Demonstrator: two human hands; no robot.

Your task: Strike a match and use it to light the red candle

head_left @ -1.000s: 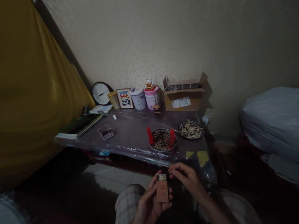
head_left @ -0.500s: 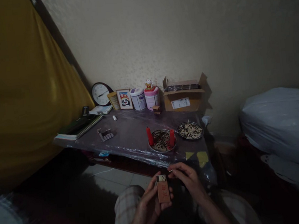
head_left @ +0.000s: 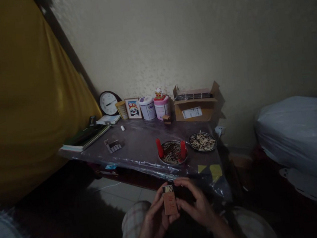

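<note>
My left hand is closed round a small orange matchbox, held upright over my lap with its drawer slid partly out at the top. My right hand is curled against the box's right side, fingertips at the drawer; whether it pinches a match I cannot make out. Just beyond my hands, on the low table, two red candles stand on a patterned metal plate. A second plate to its right holds a heap of matches.
At the table's back stand a clock, a framed panda picture, two tubs, a cardboard box. Books lie at the left. A yellow curtain hangs left; a wrapped bundle sits right.
My right hand has come in from just right of the box and now rests against it. Both hands and the box shifted slightly down and left. The view tilted a little.
</note>
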